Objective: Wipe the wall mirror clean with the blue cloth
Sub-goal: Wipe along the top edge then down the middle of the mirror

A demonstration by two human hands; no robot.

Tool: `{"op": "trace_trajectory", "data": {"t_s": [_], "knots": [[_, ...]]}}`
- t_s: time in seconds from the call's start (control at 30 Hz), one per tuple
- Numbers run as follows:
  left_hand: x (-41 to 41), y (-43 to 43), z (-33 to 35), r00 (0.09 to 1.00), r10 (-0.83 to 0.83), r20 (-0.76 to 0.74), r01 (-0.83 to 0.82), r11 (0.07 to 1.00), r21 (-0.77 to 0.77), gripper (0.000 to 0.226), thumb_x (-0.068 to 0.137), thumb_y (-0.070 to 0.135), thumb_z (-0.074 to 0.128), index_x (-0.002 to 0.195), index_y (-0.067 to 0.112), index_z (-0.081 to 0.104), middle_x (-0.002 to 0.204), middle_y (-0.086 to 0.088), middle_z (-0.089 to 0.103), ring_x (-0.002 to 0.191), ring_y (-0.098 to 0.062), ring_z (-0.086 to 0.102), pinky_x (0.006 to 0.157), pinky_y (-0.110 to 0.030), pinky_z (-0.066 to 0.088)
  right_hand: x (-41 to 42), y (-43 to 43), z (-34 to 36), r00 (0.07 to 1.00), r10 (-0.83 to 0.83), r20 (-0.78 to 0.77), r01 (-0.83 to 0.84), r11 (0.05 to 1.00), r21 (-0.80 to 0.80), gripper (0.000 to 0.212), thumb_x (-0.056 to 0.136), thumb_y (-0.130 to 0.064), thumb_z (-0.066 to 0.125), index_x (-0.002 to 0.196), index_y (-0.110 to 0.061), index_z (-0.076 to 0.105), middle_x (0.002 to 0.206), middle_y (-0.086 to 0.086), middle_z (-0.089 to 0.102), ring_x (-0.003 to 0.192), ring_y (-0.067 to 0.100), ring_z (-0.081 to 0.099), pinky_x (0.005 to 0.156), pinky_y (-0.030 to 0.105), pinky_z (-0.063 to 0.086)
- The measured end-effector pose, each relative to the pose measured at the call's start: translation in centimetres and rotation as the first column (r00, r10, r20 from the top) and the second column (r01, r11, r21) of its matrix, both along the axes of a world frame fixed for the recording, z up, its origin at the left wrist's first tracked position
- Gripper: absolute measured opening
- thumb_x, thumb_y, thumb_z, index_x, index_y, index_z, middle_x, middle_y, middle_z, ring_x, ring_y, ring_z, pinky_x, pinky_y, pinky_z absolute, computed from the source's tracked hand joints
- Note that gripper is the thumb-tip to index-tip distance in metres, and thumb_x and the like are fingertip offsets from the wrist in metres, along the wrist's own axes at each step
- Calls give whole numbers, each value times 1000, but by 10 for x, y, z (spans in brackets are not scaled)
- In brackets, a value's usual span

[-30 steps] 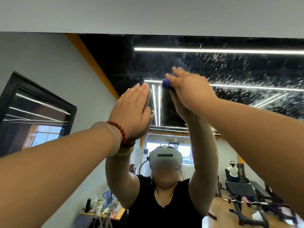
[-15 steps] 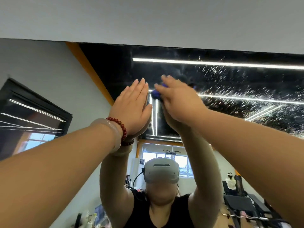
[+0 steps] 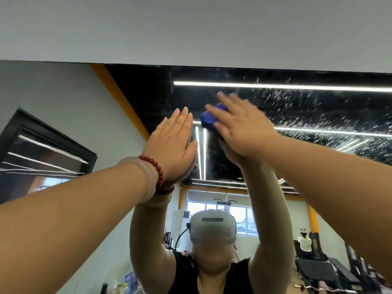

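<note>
The wall mirror fills the view, its top edge high up under a grey wall. My right hand presses a bunched blue cloth against the glass near the top; most of the cloth is hidden under my fingers. My left hand lies flat on the mirror just left of the cloth, fingers together and pointing up, with a red bead bracelet and a pale bangle on the wrist. Water droplets speckle the glass to the right of the cloth.
The mirror reflects me with a headset, raised arms, ceiling light strips, a dark framed panel at left, windows, and gym benches at lower right with another person standing far behind. Grey wall runs above the mirror's top edge.
My right hand slid the cloth left along the glass and has now come back slightly right and up. My view tilted upward, so the mirror's top edge sits lower. The left hand stayed flat.
</note>
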State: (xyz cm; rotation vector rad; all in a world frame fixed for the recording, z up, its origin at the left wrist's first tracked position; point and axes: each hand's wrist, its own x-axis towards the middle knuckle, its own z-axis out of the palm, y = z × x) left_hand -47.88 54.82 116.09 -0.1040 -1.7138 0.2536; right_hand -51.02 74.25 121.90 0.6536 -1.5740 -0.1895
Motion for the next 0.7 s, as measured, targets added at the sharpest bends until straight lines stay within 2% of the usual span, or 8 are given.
{"op": "trace_trajectory", "data": {"t_s": [0.07, 0.1, 0.27, 0.43, 0.5, 0.6, 0.67, 0.7], "knots": [[2, 1, 0, 1000, 24, 18, -24, 1000, 2, 68, 94, 45, 11, 155, 14, 4, 163, -2, 1, 149, -18, -2, 118, -31, -2, -2, 10, 16, 997, -18, 72, 31, 983, -182, 52, 104, -44, 23, 155, -36, 15, 164, 4, 5, 150, 30, 4, 121, 44, 5], [4, 2, 0, 999, 33, 19, -33, 999, 2, 71, 92, 47, 10, 155, 14, 6, 163, -2, 3, 149, -18, 0, 118, -31, -1, -1, 8, 17, 996, -36, 84, 52, 979, -199, 53, 104, -45, 22, 155, -37, 13, 164, 4, 3, 150, 30, 2, 121, 45, 4], [11, 6, 9, 998, 42, -42, -43, 999, -22, 75, 90, 51, 20, 153, 12, 19, 158, -5, 24, 147, -21, 16, 119, -35, 11, 3, -2, -9, 999, -41, 15, 38, 991, 130, 52, 102, -54, 17, 152, -46, 4, 164, -2, -5, 150, 25, -5, 120, 43, -1], [10, 20, 37, 999, 27, -25, -27, 1000, 3, 67, 101, 45, 26, 155, 13, 3, 163, -3, -4, 149, -19, -5, 119, -34, -1, 0, 7, 18, 990, -48, 136, 78, 970, -230, 54, 101, -55, 17, 153, -45, 3, 164, 2, -7, 150, 28, -8, 120, 46, -4], [8, 25, 50, 1000, 5, -4, -5, 999, 34, 66, 102, 43, 25, 155, 12, 0, 163, -3, -5, 149, -18, -6, 119, -34, -1, 0, -7, 10, 990, -75, 116, 96, 976, -195, 55, 101, -55, 14, 153, -43, -1, 163, 5, -12, 149, 29, -11, 120, 48, -6], [4, 30, 61, 1000, -18, 15, 18, 999, 29, 64, 103, 42, 23, 154, 11, 1, 163, -4, -4, 149, -17, -7, 118, -32, -2, -1, -5, 5, 996, -66, 68, 67, 998, -20, 54, 101, -57, 12, 152, -46, -3, 163, 3, -13, 150, 26, -11, 120, 45, -6], [1, 32, 63, 1000, -11, 23, 10, 1000, 10, 65, 102, 45, 21, 155, 12, 2, 163, -3, -3, 149, -16, -7, 118, -32, -3, -2, 12, 21, 994, -69, 84, 72, 997, -28, 53, 101, -57, 14, 151, -49, 0, 163, 1, -11, 150, 25, -8, 121, 44, -4], [0, 33, 63, 1000, -1, 23, 1, 1000, 9, 65, 102, 46, 20, 155, 12, 2, 163, -3, -3, 149, -16, -7, 119, -33, -3, -2, 20, 30, 991, -69, 114, 80, 992, -94, 52, 101, -56, 15, 151, -48, 2, 163, 2, -11, 150, 26, -8, 121, 44, -3]]}}
